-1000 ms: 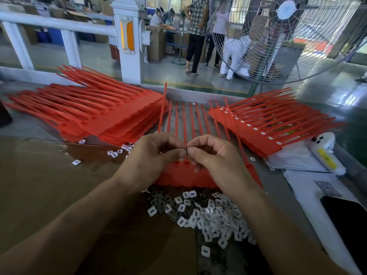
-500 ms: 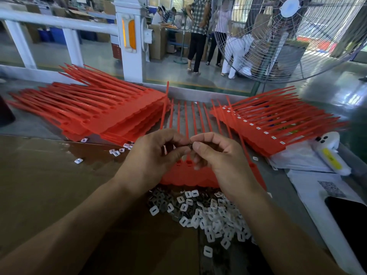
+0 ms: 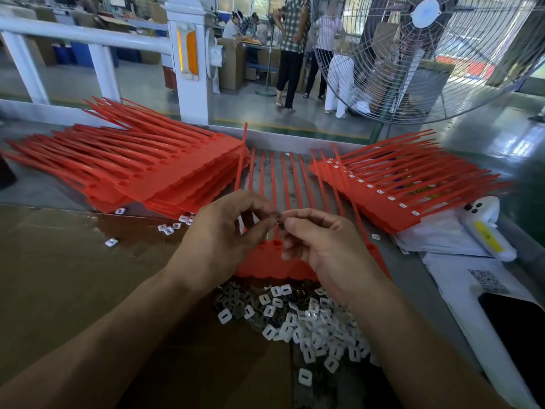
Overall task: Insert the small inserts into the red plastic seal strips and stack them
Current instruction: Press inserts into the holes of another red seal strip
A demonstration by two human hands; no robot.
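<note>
Currently pinching a small dark insert (image 3: 278, 222) between left hand (image 3: 227, 231) and right hand (image 3: 321, 246), fingertips of both meeting just above the red seal strip sheet (image 3: 274, 267); thumbs and forefingers curling round the piece, remaining fingers bending loosely, nothing else held. Lying flat under the hands, that sheet, with its thin tails fanning away toward the far edge of the bench and two empty round holes showing near its broad end between the hands. Sitting just on the near side of the sheet, touching its scalloped edge, a loose heap of white and dark inserts (image 3: 298, 320), partly hidden by the right wrist. Resting to the left of the sheet, a tall stack of red strips (image 3: 153, 172) with open holes along its band, its corner overlapping the sheet's leftmost tail, a few stray white inserts (image 3: 174, 227) scattering by its near edge. Lying to the right of the sheet, a second red stack (image 3: 407, 190) with white inserts showing in a row along its band, sitting on white paper (image 3: 442, 240). Beyond that, right of the sheet, a white handheld device (image 3: 486, 228) with a yellow label and a dark phone (image 3: 516, 335).
</note>
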